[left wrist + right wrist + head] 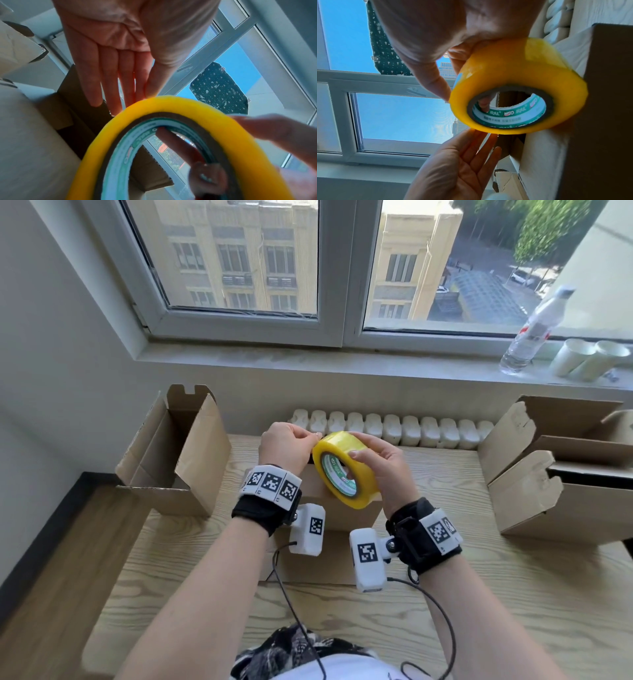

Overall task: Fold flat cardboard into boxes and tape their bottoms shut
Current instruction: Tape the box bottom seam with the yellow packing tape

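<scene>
A yellow tape roll [334, 446] with a green-printed core is held in the air above a brown cardboard box [346, 517] on the wooden table [496, 594]. My right hand [352, 463] grips the roll, fingers through the core and thumb on the outer face, as the right wrist view shows for the roll [513, 75] and hand [465, 100]. My left hand [317, 436] is at the roll's upper left rim, thumb and index fingertip pinching at the outer tape layer. In the left wrist view its other fingers [96, 83] lie straight beside the roll [154, 105].
An open cardboard box [178, 453] stands at the table's left edge and two more boxes [555, 474] lie at the right. A white radiator [394, 428] runs behind the table. A water bottle [534, 326] and paper cups [589, 359] stand on the windowsill. Wrist-camera cables trail near my body.
</scene>
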Demonstrator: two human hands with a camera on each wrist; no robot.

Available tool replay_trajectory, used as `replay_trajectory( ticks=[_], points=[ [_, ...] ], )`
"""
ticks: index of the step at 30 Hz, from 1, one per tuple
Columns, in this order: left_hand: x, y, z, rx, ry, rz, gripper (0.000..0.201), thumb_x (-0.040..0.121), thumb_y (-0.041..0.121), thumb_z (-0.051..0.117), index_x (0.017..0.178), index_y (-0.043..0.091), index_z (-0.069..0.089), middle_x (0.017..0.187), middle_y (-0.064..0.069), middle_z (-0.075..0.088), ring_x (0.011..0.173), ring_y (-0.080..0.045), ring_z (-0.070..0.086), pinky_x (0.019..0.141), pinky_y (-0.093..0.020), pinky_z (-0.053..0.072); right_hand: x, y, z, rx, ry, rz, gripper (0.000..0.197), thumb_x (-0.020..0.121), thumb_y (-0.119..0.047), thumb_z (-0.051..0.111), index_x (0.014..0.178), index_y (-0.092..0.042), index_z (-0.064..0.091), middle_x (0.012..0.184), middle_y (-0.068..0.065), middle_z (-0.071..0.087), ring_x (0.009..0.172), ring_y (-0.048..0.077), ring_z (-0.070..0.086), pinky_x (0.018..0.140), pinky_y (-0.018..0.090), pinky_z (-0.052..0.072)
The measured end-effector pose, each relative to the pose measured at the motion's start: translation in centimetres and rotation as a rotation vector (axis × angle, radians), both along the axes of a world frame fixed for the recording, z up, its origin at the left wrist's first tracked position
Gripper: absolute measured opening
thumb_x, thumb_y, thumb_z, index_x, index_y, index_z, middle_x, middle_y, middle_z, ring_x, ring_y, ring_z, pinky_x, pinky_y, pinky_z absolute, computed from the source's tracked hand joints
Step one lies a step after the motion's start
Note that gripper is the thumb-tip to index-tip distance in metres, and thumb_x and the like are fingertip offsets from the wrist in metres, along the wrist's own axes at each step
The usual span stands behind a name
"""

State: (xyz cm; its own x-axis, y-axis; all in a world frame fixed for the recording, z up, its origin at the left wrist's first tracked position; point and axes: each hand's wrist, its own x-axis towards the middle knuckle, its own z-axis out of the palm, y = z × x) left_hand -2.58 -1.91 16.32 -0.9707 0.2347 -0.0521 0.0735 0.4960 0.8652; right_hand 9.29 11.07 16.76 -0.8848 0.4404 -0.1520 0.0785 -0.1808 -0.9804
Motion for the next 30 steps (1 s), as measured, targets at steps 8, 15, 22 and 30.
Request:
replay_trajectory(
  ticks=[8,15,22,30],
  points=[
    [1.0,0.2,1.8,-0.011,0.07,-0.017,0.013,0.084,0.029,0.076,0.079,0.017,0.079,0.081,0.002,0.074,0.085,-0.016,0.069,0.083,-0.032,0.056,0.2,0.1,-0.2,0.031,0.062,0.0,0.042,0.07,-0.018,0.067,0.112,-0.022,0.071,0.1,0.009,0.072,0.087,0.018,0.069,0.067,0.026,0.054],
    [0.2,-0.2,1.4,-0.072,0.049,-0.097,0.014,0.084,0.031,0.075,0.075,0.021,0.075,0.077,0.003,0.072,0.08,-0.019,0.069,0.079,-0.041,0.059,0.7,0.2,-0.5,0.019,0.092,0.016,0.034,0.08,-0.007,0.07,0.11,-0.022,0.07,0.092,0.002,0.074,0.079,0.01,0.07,0.064,0.023,0.053],
    [-0.2,-0.9,3.0,-0.573,0.112,-0.488,0.027,0.105,0.039,0.035,0.097,0.016,0.048,0.091,-0.006,0.06,0.089,-0.029,0.057,0.081,-0.041,0.049,0.7,0.3,-0.6,0.031,0.102,0.046,0.039,0.07,-0.017,0.067,0.108,-0.022,0.071,0.09,0.001,0.073,0.079,0.009,0.07,0.063,0.021,0.053],
    [-0.7,-0.9,4.1,-0.625,0.135,-0.643,0.027,0.105,0.028,0.037,0.084,0.016,0.048,0.073,0.005,0.047,0.075,-0.019,0.046,0.068,-0.032,0.034,0.0,0.4,-0.8,0.118,0.092,0.024,0.024,0.071,-0.025,0.068,0.095,-0.028,0.073,0.086,0.002,0.071,0.081,0.016,0.068,0.065,0.027,0.054]
  ],
)
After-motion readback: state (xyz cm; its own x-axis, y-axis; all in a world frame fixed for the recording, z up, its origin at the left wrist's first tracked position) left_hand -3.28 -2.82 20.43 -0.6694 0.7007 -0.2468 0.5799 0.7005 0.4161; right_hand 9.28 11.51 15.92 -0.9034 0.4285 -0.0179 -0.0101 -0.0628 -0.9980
